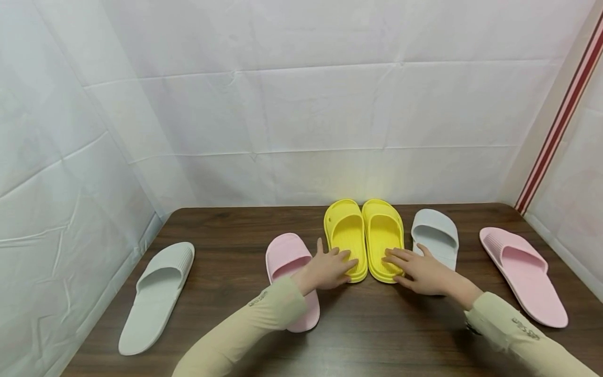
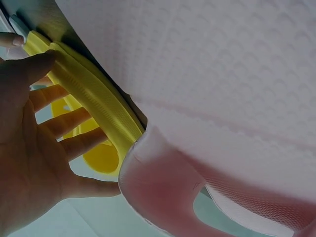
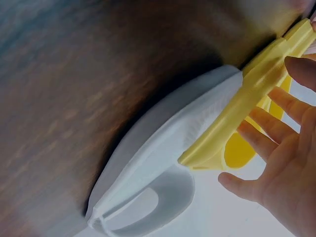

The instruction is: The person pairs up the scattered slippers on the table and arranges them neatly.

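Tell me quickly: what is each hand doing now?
Left hand: open, fingers resting on the left yellow slipper.
Right hand: open, touching the right yellow slipper.

This looks like a staged recording booth, not a home: creased white cloth sheets [image 1: 301,104] hang as walls on three sides of a dark brown wooden table [image 1: 235,225] where plastic slippers are laid out.

Two bright yellow slide slippers sit side by side, upright and touching along their inner edges, toes toward the table's far edge, right of its middle. The left yellow slipper [image 1: 346,239] and the right yellow slipper [image 1: 383,238] each show a ribbed footbed at the heel.
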{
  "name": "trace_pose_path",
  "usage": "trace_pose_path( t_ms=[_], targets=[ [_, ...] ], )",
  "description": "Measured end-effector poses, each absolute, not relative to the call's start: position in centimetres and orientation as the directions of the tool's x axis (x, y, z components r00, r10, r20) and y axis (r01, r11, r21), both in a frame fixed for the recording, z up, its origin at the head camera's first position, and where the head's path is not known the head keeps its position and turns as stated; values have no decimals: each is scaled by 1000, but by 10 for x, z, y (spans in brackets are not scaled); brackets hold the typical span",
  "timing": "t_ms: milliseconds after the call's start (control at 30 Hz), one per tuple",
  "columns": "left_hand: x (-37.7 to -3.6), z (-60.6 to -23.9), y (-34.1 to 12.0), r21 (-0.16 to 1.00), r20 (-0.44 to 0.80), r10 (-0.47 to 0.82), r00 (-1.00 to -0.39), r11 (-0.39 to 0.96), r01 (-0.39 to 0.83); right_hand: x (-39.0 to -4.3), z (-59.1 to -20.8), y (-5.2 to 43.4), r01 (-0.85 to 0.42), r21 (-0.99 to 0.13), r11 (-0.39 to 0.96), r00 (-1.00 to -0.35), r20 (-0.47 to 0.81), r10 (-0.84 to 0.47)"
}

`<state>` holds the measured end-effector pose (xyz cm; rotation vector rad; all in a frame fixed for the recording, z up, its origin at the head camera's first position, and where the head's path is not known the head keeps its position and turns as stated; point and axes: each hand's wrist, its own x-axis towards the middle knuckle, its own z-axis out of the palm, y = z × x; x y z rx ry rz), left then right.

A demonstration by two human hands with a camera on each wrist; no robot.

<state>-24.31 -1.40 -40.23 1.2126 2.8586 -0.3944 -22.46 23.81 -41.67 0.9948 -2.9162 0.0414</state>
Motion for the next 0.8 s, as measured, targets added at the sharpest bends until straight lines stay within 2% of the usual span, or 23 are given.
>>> trace_pose_path(
  t_ms=[200, 533, 800],
  targets=[
    [-237, -396, -21, -200, -106, 699, -708, 682, 703, -222, -412, 248, -602, -17, 798, -794, 120, -596],
    [-231, -385, -39, -154, -59, 687, -724, 711, 687, -222, -411, 281, -618, 9, 786, -752, 285, -595],
    [-230, -376, -56, -198, 48, 727, -685, 679, 707, -221, -404, 304, -591, 16, 806, -761, 321, -564]
  ],
)
